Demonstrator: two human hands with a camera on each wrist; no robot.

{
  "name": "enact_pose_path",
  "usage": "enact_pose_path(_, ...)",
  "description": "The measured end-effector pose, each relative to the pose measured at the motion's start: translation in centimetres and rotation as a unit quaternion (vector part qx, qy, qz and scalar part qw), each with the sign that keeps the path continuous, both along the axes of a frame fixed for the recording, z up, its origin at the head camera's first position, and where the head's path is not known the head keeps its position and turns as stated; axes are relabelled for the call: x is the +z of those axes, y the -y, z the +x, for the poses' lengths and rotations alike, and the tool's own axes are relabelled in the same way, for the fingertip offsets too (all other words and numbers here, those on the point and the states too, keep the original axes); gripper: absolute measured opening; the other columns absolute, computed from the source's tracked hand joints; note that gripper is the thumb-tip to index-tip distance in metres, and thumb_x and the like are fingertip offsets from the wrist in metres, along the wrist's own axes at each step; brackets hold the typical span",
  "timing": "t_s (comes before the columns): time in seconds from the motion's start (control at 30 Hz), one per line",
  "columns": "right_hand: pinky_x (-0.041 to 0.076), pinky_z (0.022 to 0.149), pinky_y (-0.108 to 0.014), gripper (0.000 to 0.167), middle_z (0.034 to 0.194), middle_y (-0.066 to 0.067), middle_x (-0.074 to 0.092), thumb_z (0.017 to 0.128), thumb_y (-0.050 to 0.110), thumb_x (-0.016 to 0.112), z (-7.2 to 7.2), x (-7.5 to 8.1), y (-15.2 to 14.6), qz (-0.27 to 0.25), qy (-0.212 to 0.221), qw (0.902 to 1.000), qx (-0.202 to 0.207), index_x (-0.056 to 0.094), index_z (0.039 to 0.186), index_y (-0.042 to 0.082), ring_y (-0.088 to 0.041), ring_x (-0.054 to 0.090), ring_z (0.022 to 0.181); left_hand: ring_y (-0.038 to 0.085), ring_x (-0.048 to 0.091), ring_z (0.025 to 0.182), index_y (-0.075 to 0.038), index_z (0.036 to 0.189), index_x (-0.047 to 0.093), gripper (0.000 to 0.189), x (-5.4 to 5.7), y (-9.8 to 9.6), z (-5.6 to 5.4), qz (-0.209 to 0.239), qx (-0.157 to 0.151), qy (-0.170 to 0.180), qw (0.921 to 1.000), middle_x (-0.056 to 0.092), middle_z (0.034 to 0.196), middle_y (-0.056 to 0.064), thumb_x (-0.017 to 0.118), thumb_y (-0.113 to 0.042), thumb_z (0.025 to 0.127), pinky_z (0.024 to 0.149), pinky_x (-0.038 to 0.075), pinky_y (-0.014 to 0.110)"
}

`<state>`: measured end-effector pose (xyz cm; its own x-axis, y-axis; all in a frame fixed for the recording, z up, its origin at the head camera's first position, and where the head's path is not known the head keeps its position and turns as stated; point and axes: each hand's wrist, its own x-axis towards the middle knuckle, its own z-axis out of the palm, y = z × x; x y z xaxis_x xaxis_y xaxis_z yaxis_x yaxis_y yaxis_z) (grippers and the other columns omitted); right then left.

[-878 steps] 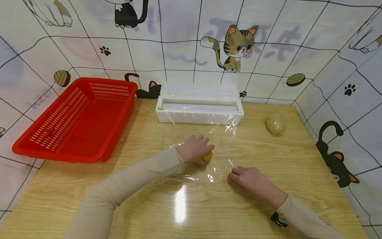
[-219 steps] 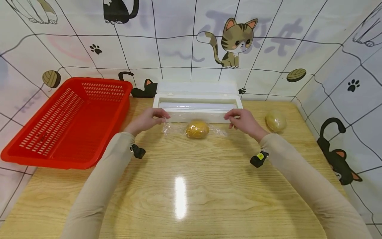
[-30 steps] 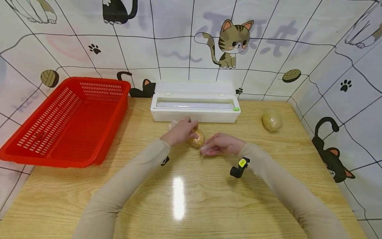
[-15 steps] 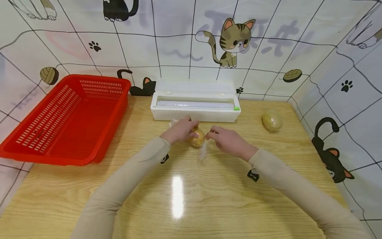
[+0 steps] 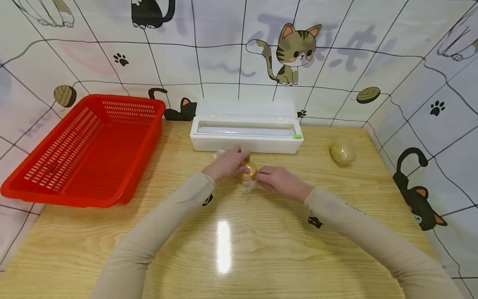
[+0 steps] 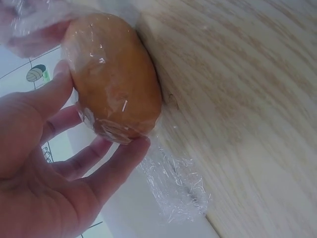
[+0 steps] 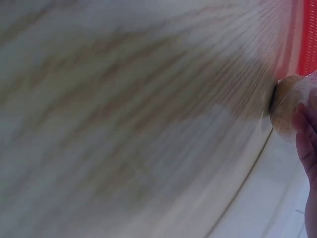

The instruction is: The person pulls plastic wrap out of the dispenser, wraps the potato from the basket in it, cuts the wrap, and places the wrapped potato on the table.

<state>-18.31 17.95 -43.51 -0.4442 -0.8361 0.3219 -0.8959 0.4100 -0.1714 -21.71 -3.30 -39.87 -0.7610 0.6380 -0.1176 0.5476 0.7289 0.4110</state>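
A yellow-orange oval fruit (image 6: 116, 79) wrapped in clear cling film lies on the wooden table in front of the white dispenser. My left hand (image 5: 226, 163) holds it from the left, thumb on one side and fingertips on the other, as the left wrist view shows. A loose tail of cling film (image 6: 173, 191) sticks out beyond those fingertips. At the fruit's right end, my right hand (image 5: 281, 181) has its bent fingers on the other film end (image 5: 249, 185), close against the fruit. Its thumb is hidden in the head view.
The white cling film dispenser (image 5: 246, 145) stands at the back with its lid up and a roll inside. A red basket (image 5: 127, 182) stands at the left. A paler wrapped round item (image 5: 342, 151) sits at the right. Patterned walls border the table (image 5: 179, 257).
Over the last second my right hand left the right film tail, which hung down, then came back to it by the fruit. My left hand kept its hold. Earlier, the fruit lay on spread film.
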Motion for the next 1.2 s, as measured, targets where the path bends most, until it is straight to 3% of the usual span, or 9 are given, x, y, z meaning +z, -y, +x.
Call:
enact_pose_path(0.13,0.052,0.074,-0.026,0.015,0.097,-0.003,0.066,0.089,0.001,0.068,0.1,-0.3,0.0,-0.059,0.105,0.9919,-0.039,0.067,0.102,0.006,-0.013,0.063,0.085,0.025,0.049,0.088,-0.006,0.113,0.054,0.031,0.0,0.1,0.1,-0.001,0.004,0.0,1.0,0.047,0.102,0.012,0.063,-0.027,0.093,0.077,0.045,0.037)
enact_pose_path(0.33,0.052,0.069,-0.026,0.014,0.093,-0.004,0.07,0.086,-0.002,0.07,0.7,-0.5,0.4,-0.126,0.185,0.9695,-0.1,0.07,0.097,0.005,-0.011,0.063,0.08,0.024,0.05,0.087,-0.007,0.112,0.055,0.032,0.1,-0.1,0.0,-0.009,-0.001,-0.007,0.9999,0.049,0.101,0.01,0.064,-0.03,0.092,0.076,0.045,0.035)
enact_pose_path(0.43,0.053,0.067,-0.026,0.009,0.089,-0.005,0.071,0.086,-0.002,0.07,1.1,-0.2,0.9,-0.155,0.224,0.9501,-0.152,0.073,0.094,0.002,-0.012,0.063,0.077,0.025,0.051,0.086,-0.008,0.11,0.054,0.03,0.2,-0.3,-0.1,-0.017,-0.003,-0.013,0.9998,0.049,0.1,0.01,0.065,-0.029,0.091,0.076,0.045,0.036)
enact_pose_path(0.57,0.049,0.059,-0.026,0.006,0.084,-0.005,0.071,0.086,-0.001,0.07,1.6,0.4,1.7,-0.185,0.279,0.9149,-0.226,0.075,0.089,0.001,-0.012,0.059,0.069,0.026,0.051,0.087,-0.008,0.108,0.053,0.026,0.3,-0.3,-0.1,-0.02,-0.005,-0.022,0.9995,0.05,0.099,0.01,0.065,-0.025,0.092,0.077,0.045,0.037)
enact_pose_path(0.67,0.047,0.057,-0.025,0.006,0.08,-0.004,0.07,0.085,0.0,0.071,1.6,0.7,2.1,-0.186,0.288,0.9046,-0.254,0.071,0.091,0.0,-0.012,0.059,0.066,0.026,0.051,0.087,-0.009,0.108,0.052,0.025,0.1,-0.2,-0.3,-0.023,-0.004,-0.023,0.9995,0.05,0.1,0.01,0.066,-0.024,0.092,0.077,0.045,0.038)
enact_pose_path(0.83,0.05,0.059,-0.027,0.022,0.076,-0.004,0.068,0.081,-0.003,0.074,1.3,1.0,2.3,-0.188,0.276,0.9044,-0.266,0.056,0.092,0.003,-0.013,0.064,0.069,0.025,0.048,0.086,-0.008,0.108,0.051,0.028,0.0,0.0,-0.5,-0.015,-0.008,-0.022,0.9996,0.049,0.096,0.009,0.067,-0.025,0.092,0.075,0.044,0.038)
enact_pose_path(1.0,0.049,0.06,-0.028,0.017,0.071,-0.002,0.065,0.08,-0.002,0.075,0.6,1.7,2.2,-0.166,0.276,0.9092,-0.263,0.06,0.081,0.005,-0.013,0.061,0.065,0.022,0.045,0.082,-0.007,0.104,0.054,0.026,0.0,0.3,-0.7,0.005,-0.02,-0.028,0.9994,0.05,0.088,0.008,0.068,-0.026,0.092,0.07,0.041,0.034)
enact_pose_path(1.1,0.047,0.057,-0.027,0.016,0.068,-0.001,0.065,0.079,-0.001,0.075,0.0,2.2,2.1,-0.141,0.299,0.9066,-0.262,0.061,0.078,0.006,-0.011,0.059,0.061,0.021,0.045,0.081,-0.007,0.102,0.058,0.024,0.2,0.3,-0.8,0.015,-0.023,-0.012,0.9996,0.052,0.086,0.007,0.061,-0.031,0.096,0.068,0.04,0.032)
enact_pose_path(1.2,0.046,0.055,-0.025,0.014,0.066,-0.002,0.065,0.079,0.0,0.074,-0.5,2.6,2.2,-0.118,0.326,0.8991,-0.267,0.061,0.077,0.005,-0.01,0.059,0.059,0.02,0.046,0.08,-0.007,0.106,0.06,0.04,0.5,0.3,-0.7,0.016,-0.02,0.02,0.9995,0.053,0.091,0.008,0.06,-0.045,0.093,0.065,0.039,0.03)
